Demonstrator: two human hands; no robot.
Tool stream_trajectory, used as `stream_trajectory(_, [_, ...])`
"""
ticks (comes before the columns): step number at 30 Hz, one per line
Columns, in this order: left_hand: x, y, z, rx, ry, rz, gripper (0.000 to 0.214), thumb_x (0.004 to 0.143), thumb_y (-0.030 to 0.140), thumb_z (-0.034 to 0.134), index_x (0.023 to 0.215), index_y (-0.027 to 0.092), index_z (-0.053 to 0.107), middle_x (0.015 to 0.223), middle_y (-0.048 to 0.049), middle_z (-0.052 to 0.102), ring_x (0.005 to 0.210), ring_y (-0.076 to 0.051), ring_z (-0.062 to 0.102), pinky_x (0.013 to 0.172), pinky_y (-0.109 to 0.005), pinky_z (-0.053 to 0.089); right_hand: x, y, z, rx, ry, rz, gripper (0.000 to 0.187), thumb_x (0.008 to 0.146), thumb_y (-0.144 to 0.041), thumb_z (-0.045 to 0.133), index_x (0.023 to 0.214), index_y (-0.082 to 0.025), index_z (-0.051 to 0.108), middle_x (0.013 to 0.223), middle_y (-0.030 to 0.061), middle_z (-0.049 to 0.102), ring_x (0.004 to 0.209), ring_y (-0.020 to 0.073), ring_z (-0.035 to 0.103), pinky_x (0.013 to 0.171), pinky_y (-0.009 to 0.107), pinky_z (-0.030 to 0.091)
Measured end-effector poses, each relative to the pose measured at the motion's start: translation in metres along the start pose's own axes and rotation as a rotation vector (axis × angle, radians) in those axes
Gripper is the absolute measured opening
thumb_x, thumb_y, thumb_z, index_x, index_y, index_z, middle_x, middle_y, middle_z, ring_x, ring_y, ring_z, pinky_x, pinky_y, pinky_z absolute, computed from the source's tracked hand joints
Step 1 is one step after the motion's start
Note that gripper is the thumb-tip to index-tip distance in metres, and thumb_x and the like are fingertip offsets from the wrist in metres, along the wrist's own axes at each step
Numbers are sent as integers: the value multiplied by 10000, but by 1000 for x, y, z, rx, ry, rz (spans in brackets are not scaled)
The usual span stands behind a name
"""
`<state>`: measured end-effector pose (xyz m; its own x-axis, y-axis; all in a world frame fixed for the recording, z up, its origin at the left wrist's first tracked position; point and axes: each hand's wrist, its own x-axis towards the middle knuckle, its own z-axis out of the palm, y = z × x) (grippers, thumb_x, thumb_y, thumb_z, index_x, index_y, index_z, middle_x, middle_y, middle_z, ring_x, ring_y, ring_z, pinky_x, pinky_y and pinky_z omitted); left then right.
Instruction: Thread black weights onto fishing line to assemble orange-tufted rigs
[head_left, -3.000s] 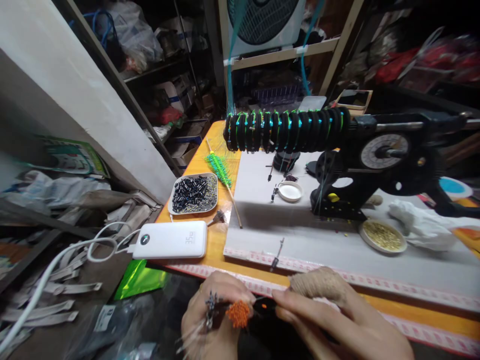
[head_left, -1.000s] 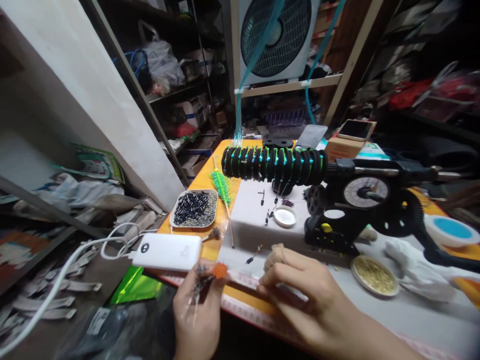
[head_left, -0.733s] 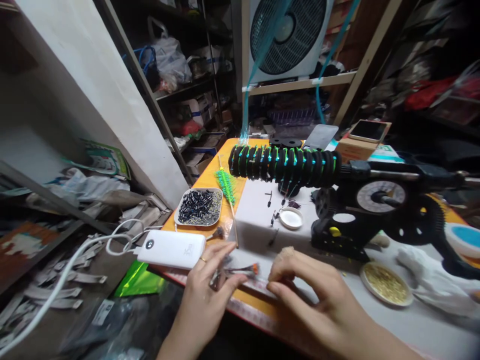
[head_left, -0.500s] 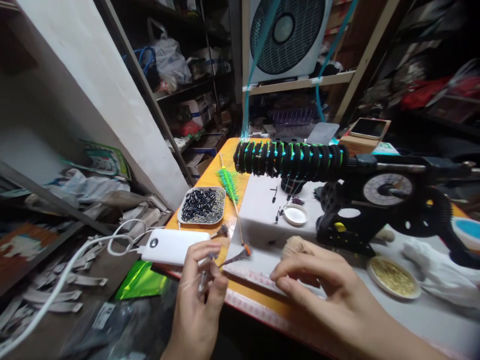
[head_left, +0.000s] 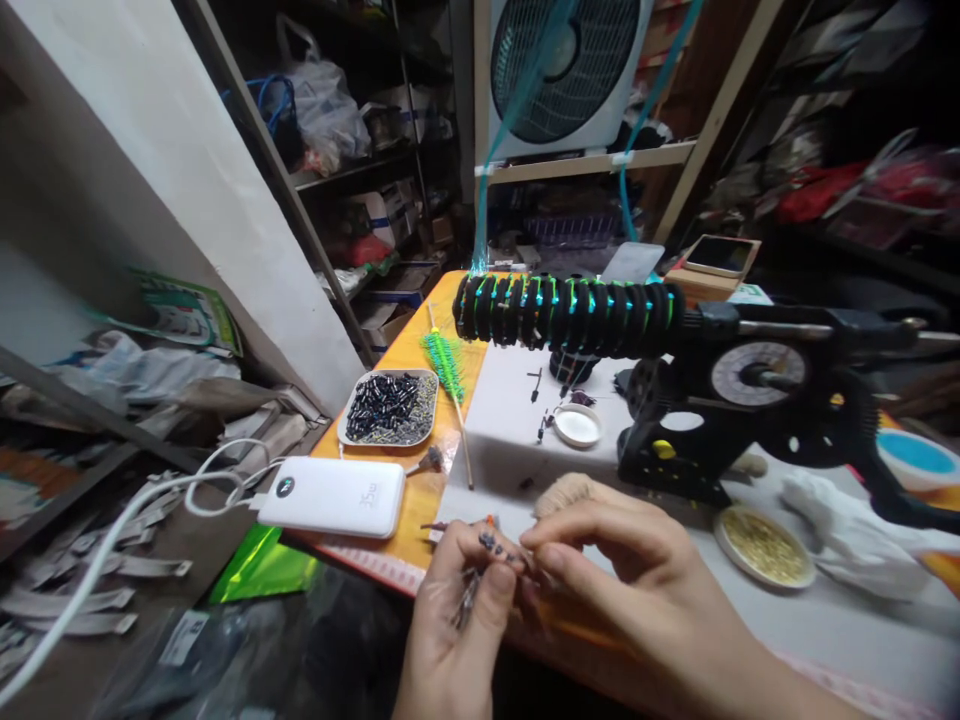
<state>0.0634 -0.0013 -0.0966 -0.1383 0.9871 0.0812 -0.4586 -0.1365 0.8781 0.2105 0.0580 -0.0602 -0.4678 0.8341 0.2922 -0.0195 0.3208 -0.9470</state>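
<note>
Dark wire bundle (head_left: 469,598) now tight between left hand (head_left: 457,635) and right hand (head_left: 630,575) fingers (head_left: 574,520).

Power bank (head_left: 330,495) sits at the near left of the surface (head_left: 420,490), with the parts tray (head_left: 388,407) just behind it. Winding machine (head_left: 750,410) stands right, its spindle (head_left: 570,312) reaching left. Dish (head_left: 765,545) lies before the machine. Fan (head_left: 566,70) is on a shelf behind. Near edge: left hand (head_left: 457,620) and right hand (head_left: 630,580), thin bundle (head_left: 491,545) between them.

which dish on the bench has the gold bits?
The round dish at right, below the black winder. The rectangular tray holds black parts; the small white dish looks empty.
</note>
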Motion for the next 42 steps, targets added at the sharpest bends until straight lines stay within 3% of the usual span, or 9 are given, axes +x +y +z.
stream_trajectory(6, [2, -5, 1, -13, -15, -81, 275, 934, 448, 648, 832, 204, 575, 599, 43, 584, 580, -106, 559, 604, -220, 426, 2, 0, -9, -63, 16, -50, 141, 908, -152, 666, 860, -210, 785, 791, 33, 678, 696, 121, 667, 634, 189, 542])
stream_trajectory(13, [-4, -5, 9, 424, 107, -85, 301, 954, 492, 588, 867, 204, 605, 714, -10, 584, 653, -142, 535, 621, -248, 392, 0, 2, -8, -201, 12, -121, 152, 911, -101, 621, 840, -179, 731, 760, 31, 675, 666, 122, 651, 586, 207, 501])
stream_trajectory(16, [-6, -10, 12, 300, 176, -85, 318, 946, 506, 591, 853, 202, 576, 691, -4, 554, 631, -143, 524, 619, -248, 419, 0, 1, -5, -256, 33, -171, 156, 917, -93, 595, 832, -165, 703, 725, 35, 661, 637, 121, 633, 564, 210, 495])
stream_trajectory(21, [-8, -20, 12, 30, 275, -169, 341, 855, 510, 717, 935, 201, 597, 825, -40, 623, 777, -182, 593, 709, -256, 486, -2, 0, 2, -237, 71, -255, 167, 892, -64, 584, 835, -175, 695, 669, 26, 647, 560, 114, 626, 496, 194, 506])
stream_trajectory(24, [-8, -18, 12, -89, 211, -215, 329, 883, 488, 696, 830, 194, 557, 687, 15, 533, 610, -119, 498, 606, -226, 447, -4, 3, 1, -216, 54, -269, 197, 886, -34, 587, 896, -182, 717, 720, 30, 646, 551, 102, 628, 495, 183, 517])
stream_trajectory(28, [-3, -10, 13, -221, 116, -143, 372, 909, 452, 681, 753, 193, 464, 591, 61, 464, 497, -67, 435, 504, -196, 341, -5, 7, -6, -238, 35, -288, 238, 889, -30, 624, 991, -223, 717, 822, 38, 664, 700, 126, 667, 599, 204, 548])
stream_trajectory(31, [0, -5, 11, -234, 62, -95, 390, 928, 450, 653, 743, 193, 424, 592, 62, 460, 482, -60, 440, 501, -202, 313, -2, 5, -9, -308, 33, -315, 163, 889, -84, 662, 956, -227, 700, 820, 31, 654, 701, 123, 649, 593, 196, 537])
stream_trajectory(35, [0, -1, 5, -205, 52, -66, 379, 943, 426, 639, 735, 188, 431, 596, 55, 467, 502, -66, 468, 522, -212, 320, 2, 3, -8, -383, -43, -321, 180, 838, -63, 704, 951, -203, 703, 826, 48, 643, 701, 134, 640, 595, 202, 549])
stream_trajectory(42, [-2, -2, 4, -230, 60, -62, 361, 950, 409, 631, 739, 187, 441, 589, 54, 472, 497, -68, 461, 512, -211, 317, 0, 3, -7, -389, -62, -313, 192, 848, -24, 660, 940, -187, 703, 815, 51, 639, 699, 130, 636, 600, 201, 539])
